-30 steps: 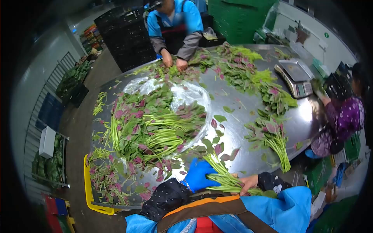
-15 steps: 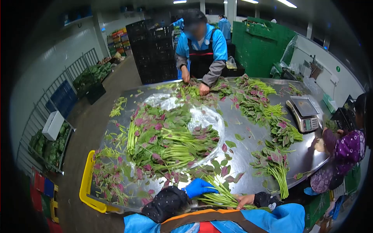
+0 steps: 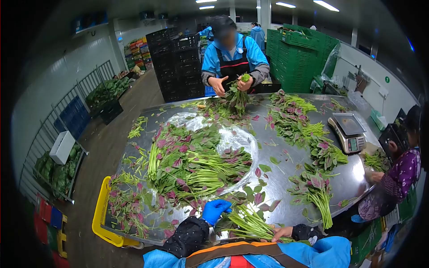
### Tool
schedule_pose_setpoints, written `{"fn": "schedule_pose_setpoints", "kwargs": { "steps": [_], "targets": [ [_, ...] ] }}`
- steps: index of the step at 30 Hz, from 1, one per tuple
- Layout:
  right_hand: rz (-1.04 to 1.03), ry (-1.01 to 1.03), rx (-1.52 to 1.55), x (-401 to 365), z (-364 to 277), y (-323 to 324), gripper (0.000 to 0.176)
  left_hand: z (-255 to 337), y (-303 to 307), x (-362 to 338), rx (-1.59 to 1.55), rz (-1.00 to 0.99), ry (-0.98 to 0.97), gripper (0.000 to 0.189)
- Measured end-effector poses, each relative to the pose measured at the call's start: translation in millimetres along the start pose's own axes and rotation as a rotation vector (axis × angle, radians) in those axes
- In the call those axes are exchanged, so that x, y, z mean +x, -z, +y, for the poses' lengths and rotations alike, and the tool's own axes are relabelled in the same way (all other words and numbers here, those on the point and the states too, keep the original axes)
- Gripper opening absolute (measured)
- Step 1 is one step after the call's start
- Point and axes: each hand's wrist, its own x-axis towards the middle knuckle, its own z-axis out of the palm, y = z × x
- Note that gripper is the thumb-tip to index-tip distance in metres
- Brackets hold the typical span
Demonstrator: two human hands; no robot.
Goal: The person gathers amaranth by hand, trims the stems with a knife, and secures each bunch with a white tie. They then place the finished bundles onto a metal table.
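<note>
Head view: my right hand clasps stems, my left hand curls, hold unclear; finished-looking bunches lie right, a loose heap centre-left.

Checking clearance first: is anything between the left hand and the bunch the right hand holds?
Nothing visible: the left hand is close beside the bunch; whether they touch is unclear. The leafy pile lies farther across the table, outside that gap.
</note>
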Motion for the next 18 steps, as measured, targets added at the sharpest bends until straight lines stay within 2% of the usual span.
{"fn": "schedule_pose_setpoints", "kwargs": {
  "steps": [1,2,3,5,6,9,10,13,16,17,18],
  "targets": [
    [0.017,-0.059,-0.012,-2.1,0.4,4.5,0.054,-2.6,2.0,0.1,-0.021,0.058,0.012,0.020],
    [0.003,-0.084,-0.009,0.5,5.7,10.2,0.055,-6.7,1.1,0.1,0.162,-0.113,-0.199,0.022],
    [-0.011,-0.110,-0.005,3.2,10.9,15.9,0.056,-7.4,-7.6,-2.8,0.284,-0.184,-0.173,0.026],
    [-0.094,-0.092,0.025,16.4,26.9,30.1,0.059,8.2,-23.4,-8.3,0.327,-0.493,-0.093,0.030],
    [-0.029,-0.004,0.018,8.0,8.9,0.9,0.053,5.3,-28.9,-9.4,0.457,-0.475,-0.096,0.030],
    [-0.023,0.003,-0.009,11.9,19.0,10.7,0.054,-4.8,-21.7,-2.2,0.288,-0.513,-0.044,0.027],
    [-0.027,0.035,-0.017,11.0,20.6,8.8,0.055,5.9,-17.8,-5.8,0.209,-0.487,0.067,0.026],
    [-0.066,0.092,-0.076,13.9,15.3,7.8,0.055,-5.0,3.4,3.7,0.197,-0.415,0.107,0.028],
    [-0.131,0.048,-0.146,19.7,12.5,12.7,0.052,-2.6,7.5,-5.2,0.230,-0.322,0.072,0.025],
    [-0.115,0.027,-0.100,17.6,7.1,5.7,0.051,-13.3,12.7,-1.7,0.196,-0.330,-0.032,0.024],
    [-0.084,0.077,-0.058,27.8,26.8,15.2,0.050,-22.4,19.4,0.7,0.248,-0.289,-0.022,0.024]
  ]
}}
